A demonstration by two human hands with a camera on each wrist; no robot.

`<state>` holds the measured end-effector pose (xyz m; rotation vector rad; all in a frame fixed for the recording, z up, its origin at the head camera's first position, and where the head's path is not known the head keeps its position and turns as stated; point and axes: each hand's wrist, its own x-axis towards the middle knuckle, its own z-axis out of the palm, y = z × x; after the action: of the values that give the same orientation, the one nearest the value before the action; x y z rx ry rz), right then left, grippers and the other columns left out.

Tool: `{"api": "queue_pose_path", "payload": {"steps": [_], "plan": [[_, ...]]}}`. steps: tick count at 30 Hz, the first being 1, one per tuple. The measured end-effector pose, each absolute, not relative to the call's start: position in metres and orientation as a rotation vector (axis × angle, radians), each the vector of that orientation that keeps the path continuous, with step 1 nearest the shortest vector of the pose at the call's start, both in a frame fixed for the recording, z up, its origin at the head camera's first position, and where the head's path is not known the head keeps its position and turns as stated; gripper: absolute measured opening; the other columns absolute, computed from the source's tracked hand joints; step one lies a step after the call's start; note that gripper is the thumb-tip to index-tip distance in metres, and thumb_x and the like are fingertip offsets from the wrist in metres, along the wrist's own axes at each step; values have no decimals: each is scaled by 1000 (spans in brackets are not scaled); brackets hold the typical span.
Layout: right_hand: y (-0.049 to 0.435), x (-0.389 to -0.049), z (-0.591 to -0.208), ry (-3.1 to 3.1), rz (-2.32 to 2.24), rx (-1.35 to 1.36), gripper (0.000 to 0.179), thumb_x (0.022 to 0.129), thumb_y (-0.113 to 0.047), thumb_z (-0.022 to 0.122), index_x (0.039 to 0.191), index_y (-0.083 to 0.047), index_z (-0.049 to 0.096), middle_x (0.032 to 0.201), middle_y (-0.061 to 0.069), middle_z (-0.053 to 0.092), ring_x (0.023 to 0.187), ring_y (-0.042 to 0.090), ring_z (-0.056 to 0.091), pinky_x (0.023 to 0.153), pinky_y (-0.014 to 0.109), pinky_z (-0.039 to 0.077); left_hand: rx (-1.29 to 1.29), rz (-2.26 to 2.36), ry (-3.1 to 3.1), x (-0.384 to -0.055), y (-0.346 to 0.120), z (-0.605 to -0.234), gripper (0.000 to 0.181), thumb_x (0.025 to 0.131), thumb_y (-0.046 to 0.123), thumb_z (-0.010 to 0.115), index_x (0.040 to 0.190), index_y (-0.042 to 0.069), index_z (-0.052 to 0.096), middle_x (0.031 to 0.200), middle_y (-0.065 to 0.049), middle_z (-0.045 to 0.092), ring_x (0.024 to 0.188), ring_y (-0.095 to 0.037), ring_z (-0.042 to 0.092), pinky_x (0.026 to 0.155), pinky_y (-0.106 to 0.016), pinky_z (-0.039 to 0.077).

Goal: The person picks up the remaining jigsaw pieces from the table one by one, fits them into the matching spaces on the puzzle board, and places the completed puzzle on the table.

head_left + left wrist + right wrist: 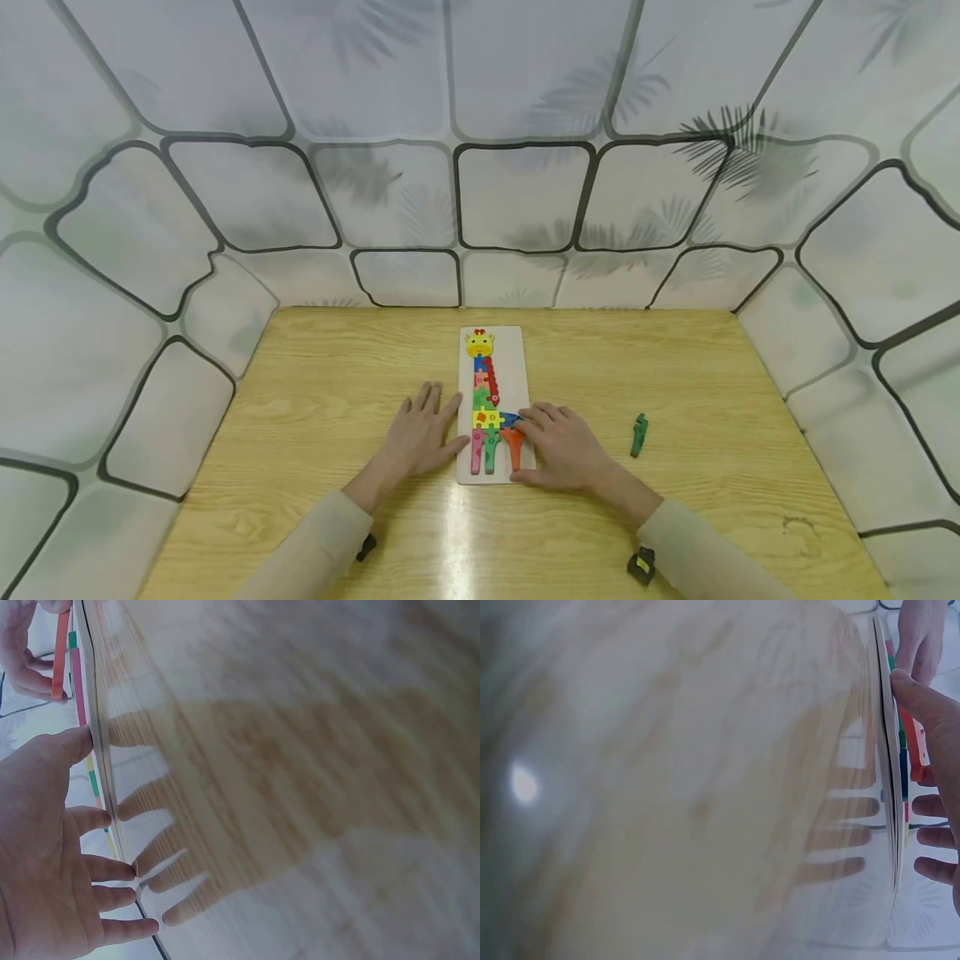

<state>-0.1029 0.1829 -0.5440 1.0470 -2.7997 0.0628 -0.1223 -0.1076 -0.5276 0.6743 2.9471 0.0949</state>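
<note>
A wooden giraffe puzzle board (512, 358) lies upright to the view, with several colored pieces in it, among them a yellow head (480, 343) and a yellow body piece (486, 418). My right hand (562, 446) pinches an orange leg-shaped puzzle piece (515, 448) lengthwise between thumb and a fingertip at the board's lower right. In the left wrist view that orange piece (60, 656) stands slightly above the other pieces. My left hand (420, 437) lies with spread, straight fingers along the board's left edge, its thumb touching the edge (94, 727).
A small dark green puzzle piece (639, 435) lies on the wooden table (337, 358) to the right of my right hand. A patterned cloth wall (405, 200) stands behind the table and along both sides.
</note>
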Motion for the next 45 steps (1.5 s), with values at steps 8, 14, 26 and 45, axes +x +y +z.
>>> {"api": "queue_pose_path", "payload": {"steps": [8,14,26,45], "plan": [[180,-104,-544,-2802,58,1062,84,86,-84,60,140,-21,66,143,2,66,132,25,61,105,45,57,667,109,2937,-123,-107,-528,78,102,67,51,163,19,42,168,-28,36,157,-47,35,120,-66,42],[179,-105,-543,-2800,46,1064,82,86,-84,60,139,-20,67,143,3,66,132,26,61,105,45,56,669,101,2935,-123,-107,-529,78,102,67,50,163,19,41,168,-28,36,157,-47,35,120,-66,42],[177,-107,-544,-2805,53,1072,82,86,-84,61,137,-20,68,143,3,66,133,26,61,106,46,56,666,106,2937,-123,-107,-527,78,102,66,51,163,19,42,167,-28,37,157,-47,35,120,-65,42],[178,-108,-543,-2821,39,1078,84,86,-85,59,137,-19,68,142,3,67,132,26,60,105,44,56,667,124,2938,-123,-107,-528,77,102,65,52,163,19,42,167,-28,37,157,-48,35,120,-66,42]]}}
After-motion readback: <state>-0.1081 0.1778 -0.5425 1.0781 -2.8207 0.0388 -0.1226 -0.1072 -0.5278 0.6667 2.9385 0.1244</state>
